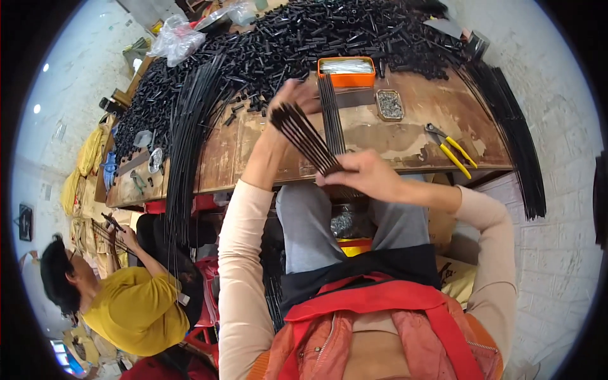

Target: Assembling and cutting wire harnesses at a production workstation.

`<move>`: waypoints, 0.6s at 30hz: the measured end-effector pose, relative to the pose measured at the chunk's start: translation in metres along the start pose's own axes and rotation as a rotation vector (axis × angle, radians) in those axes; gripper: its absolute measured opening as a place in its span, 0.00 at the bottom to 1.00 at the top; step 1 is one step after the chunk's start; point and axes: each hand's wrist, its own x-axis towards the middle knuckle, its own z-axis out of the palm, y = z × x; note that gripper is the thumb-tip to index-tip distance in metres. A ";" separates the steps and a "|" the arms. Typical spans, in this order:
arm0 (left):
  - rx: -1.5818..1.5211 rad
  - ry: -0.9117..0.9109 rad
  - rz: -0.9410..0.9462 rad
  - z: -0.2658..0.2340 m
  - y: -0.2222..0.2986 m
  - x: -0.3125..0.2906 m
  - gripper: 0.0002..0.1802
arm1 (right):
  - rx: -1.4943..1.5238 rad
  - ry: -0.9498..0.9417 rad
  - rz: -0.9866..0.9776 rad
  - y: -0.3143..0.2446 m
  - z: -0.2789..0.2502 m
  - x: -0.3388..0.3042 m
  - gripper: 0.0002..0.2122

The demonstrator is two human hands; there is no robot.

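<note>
My right hand [367,178] is closed on one end of a bunch of thin dark rods [308,139], above the table's front edge. The rods fan out slightly and slant up to the left, their far ends crossing in front of my left wrist. My left hand [293,96] is beyond those ends, close to the heap of black parts. Its fingers look stretched apart and slightly blurred, with nothing visible in them. Behind the held bunch, another bundle of dark rods [330,114] lies with one end against an orange box [346,79] holding pale thin pieces.
A large heap of black tubular parts [304,38] covers the table's back. Long black rods [187,139] overhang at left, more rods [520,142] at right. A tray of small metal pieces [389,105] and yellow-handled pliers [451,151] lie right. A person in yellow [136,310] works at left.
</note>
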 end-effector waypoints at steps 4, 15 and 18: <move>0.299 -0.425 0.171 -0.055 -0.038 -0.021 0.21 | 0.129 0.160 -0.028 0.072 0.009 0.006 0.09; 0.673 -0.145 0.628 0.076 -0.071 -0.160 0.12 | -0.047 0.212 -0.240 0.101 0.011 0.002 0.13; 0.679 -0.169 0.637 0.061 -0.076 -0.158 0.13 | 0.045 0.151 -0.187 0.072 -0.003 -0.003 0.16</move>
